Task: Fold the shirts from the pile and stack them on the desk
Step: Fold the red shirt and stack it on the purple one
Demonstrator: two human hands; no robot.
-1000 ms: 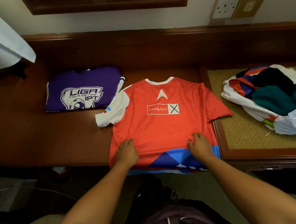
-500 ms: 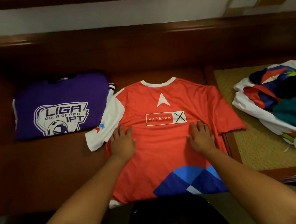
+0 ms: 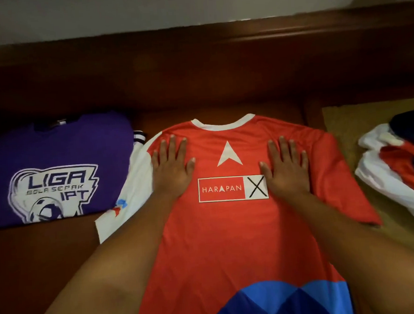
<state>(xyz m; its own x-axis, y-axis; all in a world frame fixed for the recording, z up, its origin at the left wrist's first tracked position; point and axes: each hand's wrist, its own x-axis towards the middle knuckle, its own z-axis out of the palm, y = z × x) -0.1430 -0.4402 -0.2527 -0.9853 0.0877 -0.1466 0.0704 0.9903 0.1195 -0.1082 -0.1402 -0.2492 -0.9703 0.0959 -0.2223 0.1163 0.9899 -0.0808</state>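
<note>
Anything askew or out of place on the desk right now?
One thing: the red jersey's white left sleeve overlaps the edge of the folded purple shirt, and its right sleeve reaches onto the woven mat. Both hands lie flat on it. Nothing looks damaged.

Spread shirt (image 3: 233,240) mid-desk (image 3: 38,264), folded shirt (image 3: 56,166) left, pile (image 3: 400,169) right, both hands on spread shirt.

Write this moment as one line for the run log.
step: smoothing | left hand: flat on red shirt | right hand: flat on red shirt | purple shirt: folded | pile: waiting
</note>
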